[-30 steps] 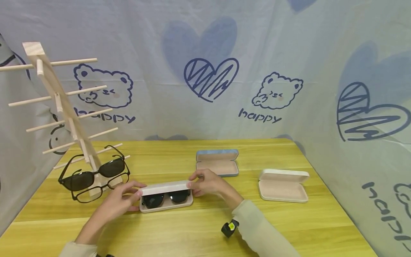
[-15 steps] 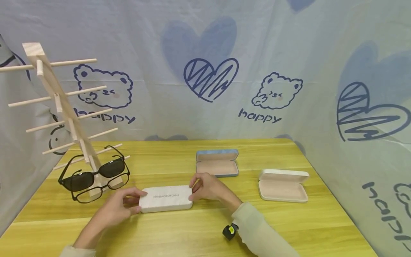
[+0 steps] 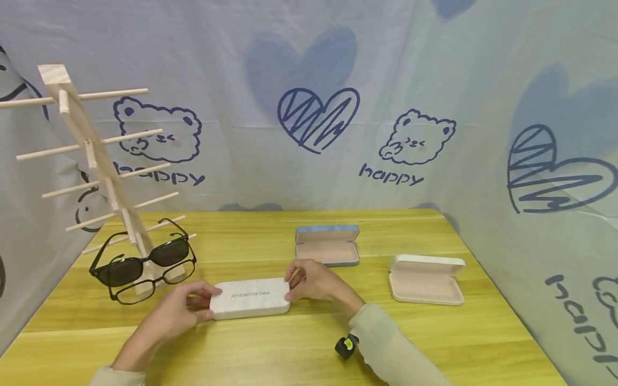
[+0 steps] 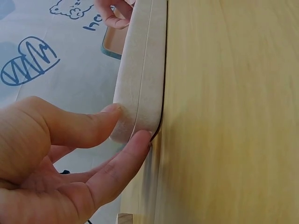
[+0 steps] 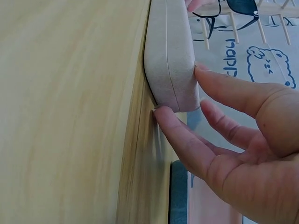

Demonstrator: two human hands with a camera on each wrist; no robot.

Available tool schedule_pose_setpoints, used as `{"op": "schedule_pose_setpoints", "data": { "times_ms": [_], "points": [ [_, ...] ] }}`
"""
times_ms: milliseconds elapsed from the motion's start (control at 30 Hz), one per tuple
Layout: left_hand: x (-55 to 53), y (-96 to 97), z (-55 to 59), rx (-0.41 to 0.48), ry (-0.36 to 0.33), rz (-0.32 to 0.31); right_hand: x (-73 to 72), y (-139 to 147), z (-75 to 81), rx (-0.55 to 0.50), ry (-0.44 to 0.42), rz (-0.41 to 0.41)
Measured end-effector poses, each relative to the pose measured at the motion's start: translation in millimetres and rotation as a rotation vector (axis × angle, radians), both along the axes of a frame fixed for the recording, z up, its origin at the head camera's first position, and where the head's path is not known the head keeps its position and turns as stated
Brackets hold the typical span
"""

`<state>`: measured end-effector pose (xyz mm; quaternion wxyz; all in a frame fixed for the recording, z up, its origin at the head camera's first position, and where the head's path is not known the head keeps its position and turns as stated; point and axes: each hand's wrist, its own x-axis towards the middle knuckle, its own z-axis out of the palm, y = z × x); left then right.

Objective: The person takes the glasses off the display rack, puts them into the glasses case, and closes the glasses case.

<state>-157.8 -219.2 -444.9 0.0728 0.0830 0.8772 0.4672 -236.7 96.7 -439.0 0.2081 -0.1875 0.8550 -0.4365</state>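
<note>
A white glasses case (image 3: pixel 249 300) with small lettering on its lid lies closed on the table in the head view. Its left end is between the thumb and fingers of my left hand (image 3: pixel 181 308). The right end is gripped the same way by my right hand (image 3: pixel 314 281). In the left wrist view, the thumb touches the edge of the lid and a finger touches the lower edge of the case (image 4: pixel 142 79). The right wrist view shows the thumb and a finger on the other end of the case (image 5: pixel 170 60). The inside of the case is hidden.
Behind the right hand stands an open blue glasses case (image 3: pixel 327 252). An open white case (image 3: pixel 426 287) is to the right. On the left, a wooden rack (image 3: pixel 96 145) carries black sunglasses (image 3: pixel 126 271) and clear-lens glasses (image 3: pixel 136 294). A patterned cloth (image 3: pixel 232 134) hangs behind the table (image 3: pixel 299 354).
A second ago the lid of the white glasses case was partly raised over dark sunglasses. The lid came down and now covers them. Since half a second ago, the hands have barely moved.
</note>
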Motion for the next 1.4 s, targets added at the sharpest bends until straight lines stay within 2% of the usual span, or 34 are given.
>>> {"op": "schedule_pose_setpoints", "data": {
  "times_ms": [267, 433, 567, 733, 833, 967, 1067, 1167, 1233, 1333, 1400],
  "points": [
    [0.6, 0.1, 0.7, 0.034, -0.006, -0.011, -2.6, 2, -1.7, -0.029, -0.011, 0.005],
    [3.1, -2.8, 4.6, -0.01, -0.007, -0.016, -1.8, 1, 0.0, 0.0, 0.017, 0.024],
    [7.7, -6.6, 15.5, -0.026, 0.013, -0.003, -1.9, 0, 6.7, 0.017, 0.108, 0.046],
    [16.0, -9.8, 39.4, -0.067, 0.125, 0.026, -4.0, -5, 17.1, -0.037, 0.239, 0.057],
    [22.5, -10.9, 56.2, -0.116, 0.204, 0.069, -5.5, -13, 22.8, -0.089, 0.267, 0.045],
    [33.1, -18.2, 75.9, -0.184, 0.246, 0.152, -8.7, -27, 28.8, -0.146, 0.298, 0.038],
    [42.0, -30.3, 86.0, -0.212, 0.284, 0.233, -11.5, -38, 31.9, -0.171, 0.299, 0.024],
    [48.9, -47.5, 92.3, -0.231, 0.333, 0.317, -13.2, -47, 35.0, -0.203, 0.265, -0.013],
    [52.7, -60.5, 95.0, -0.248, 0.342, 0.375, -14.7, -53, 37.3, -0.23, 0.246, -0.033],
    [56.5, -77.8, 96.4, -0.225, 0.368, 0.462, -17.1, -64, 41.3, -0.255, 0.24, -0.042],
    [57.2, -87.9, 95.4, -0.211, 0.41, 0.522, -18.7, -74, 44.3, -0.266, 0.238, -0.036]
  ]
}}
